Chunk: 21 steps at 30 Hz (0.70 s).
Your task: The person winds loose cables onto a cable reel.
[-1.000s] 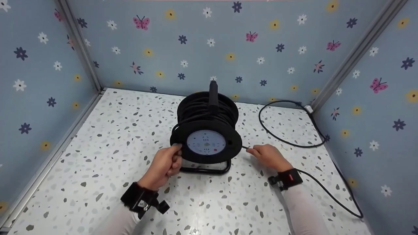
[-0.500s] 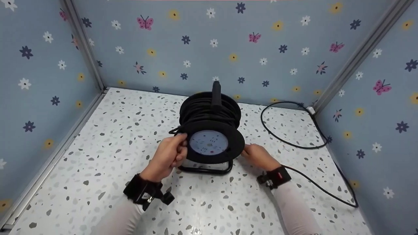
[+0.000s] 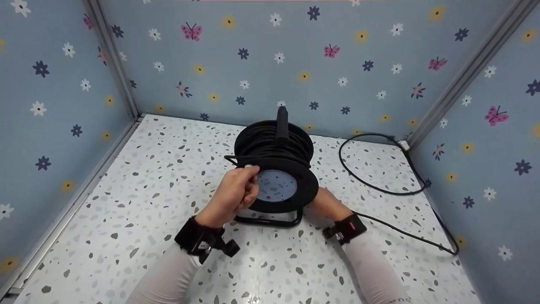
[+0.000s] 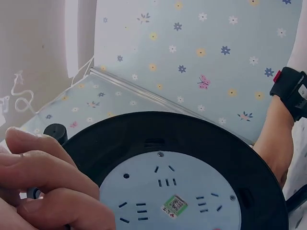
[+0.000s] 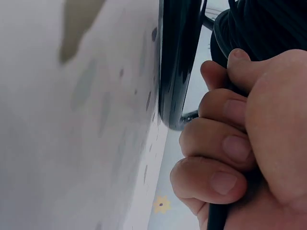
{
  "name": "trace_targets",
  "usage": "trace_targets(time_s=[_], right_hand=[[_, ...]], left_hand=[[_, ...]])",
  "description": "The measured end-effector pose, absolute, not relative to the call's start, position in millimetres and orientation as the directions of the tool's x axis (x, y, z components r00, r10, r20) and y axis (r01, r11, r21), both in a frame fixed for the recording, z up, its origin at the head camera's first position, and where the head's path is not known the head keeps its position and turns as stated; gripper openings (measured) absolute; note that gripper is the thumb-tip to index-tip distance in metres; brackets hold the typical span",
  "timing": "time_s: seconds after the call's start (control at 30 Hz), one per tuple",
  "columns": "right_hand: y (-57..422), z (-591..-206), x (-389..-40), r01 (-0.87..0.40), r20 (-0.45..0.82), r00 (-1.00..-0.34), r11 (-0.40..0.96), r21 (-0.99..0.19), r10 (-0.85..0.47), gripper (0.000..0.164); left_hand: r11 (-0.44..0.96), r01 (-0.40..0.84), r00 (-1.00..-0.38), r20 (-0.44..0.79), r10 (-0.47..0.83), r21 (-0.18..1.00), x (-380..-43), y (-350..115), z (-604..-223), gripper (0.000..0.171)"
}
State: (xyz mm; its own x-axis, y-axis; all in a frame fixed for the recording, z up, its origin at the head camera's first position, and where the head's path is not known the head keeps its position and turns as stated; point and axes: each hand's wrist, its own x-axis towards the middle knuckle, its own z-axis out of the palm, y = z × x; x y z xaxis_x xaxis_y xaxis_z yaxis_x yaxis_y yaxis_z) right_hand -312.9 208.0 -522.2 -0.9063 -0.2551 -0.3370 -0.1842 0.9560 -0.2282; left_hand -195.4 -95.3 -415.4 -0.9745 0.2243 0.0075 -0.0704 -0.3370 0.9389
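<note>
A black cable reel [image 3: 309, 179] stands on the speckled surface, with a pale socket panel [image 3: 276, 185] on its front disc. My left hand [image 3: 234, 190] grips the disc at its left rim, fingers curled; in the left wrist view those fingers [image 4: 62, 191] hide the spot they hold. Low on the right, my right hand [image 3: 329, 204] is partly behind the disc. In the right wrist view its fingers curl round the black cable [image 5: 218, 218], close to the wound cable [image 5: 264, 28]. A slack bend of cable [image 3: 232, 158] sticks out at the reel's left.
Loose cable [image 3: 405, 232] runs from my right hand to the right wall and loops [image 3: 371, 185] at the back right. The reel's black tube frame [image 3: 270, 223] rests on the surface. Flowered panels [image 3: 261, 42] enclose the back and sides.
The front disc has turned clockwise, my left hand moving up and right along with its rim. My right hand has moved left toward the reel, drawing the loose cable a little with it.
</note>
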Motion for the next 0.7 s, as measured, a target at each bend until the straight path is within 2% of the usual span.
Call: trace_targets(time_s=[0.03,0.13,0.23,0.33,0.43,0.7], right_hand=[[205.0,-522.5,-313.1,-0.145,-0.378,-0.901,0.970,-0.196,-0.211,0.021],[200.1,-524.1,-312.3,-0.140,-0.386,-0.900,0.974,-0.176,-0.200,0.017],[201.2,-526.6,-309.0,-0.169,-0.276,-0.926,0.937,-0.305,-0.257,0.021],[205.0,-528.4,-306.7,-0.278,-0.175,-0.916,0.885,-0.373,-0.361,0.029],[208.1,-530.0,-306.7,-0.357,-0.127,-0.891,0.845,-0.398,-0.436,0.032],[210.0,-531.8,-306.9,-0.565,-0.009,-0.795,0.747,-0.350,-0.606,0.027]], left_hand=[[-0.335,-0.065,-0.973,0.015,0.231,0.940,-195.8,-94.4,-414.7,0.031],[-0.345,-0.053,-0.966,0.040,0.257,0.937,-197.7,-91.3,-413.2,0.033],[-0.370,-0.055,-0.955,0.060,0.291,0.928,-199.1,-86.9,-410.5,0.034],[-0.387,-0.062,-0.943,0.073,0.325,0.920,-201.4,-79.5,-407.3,0.031],[-0.388,-0.068,-0.932,0.080,0.353,0.919,-203.7,-69.0,-404.4,0.031],[-0.404,-0.091,-0.912,0.087,0.401,0.910,-208.7,-34.8,-401.5,0.035]])
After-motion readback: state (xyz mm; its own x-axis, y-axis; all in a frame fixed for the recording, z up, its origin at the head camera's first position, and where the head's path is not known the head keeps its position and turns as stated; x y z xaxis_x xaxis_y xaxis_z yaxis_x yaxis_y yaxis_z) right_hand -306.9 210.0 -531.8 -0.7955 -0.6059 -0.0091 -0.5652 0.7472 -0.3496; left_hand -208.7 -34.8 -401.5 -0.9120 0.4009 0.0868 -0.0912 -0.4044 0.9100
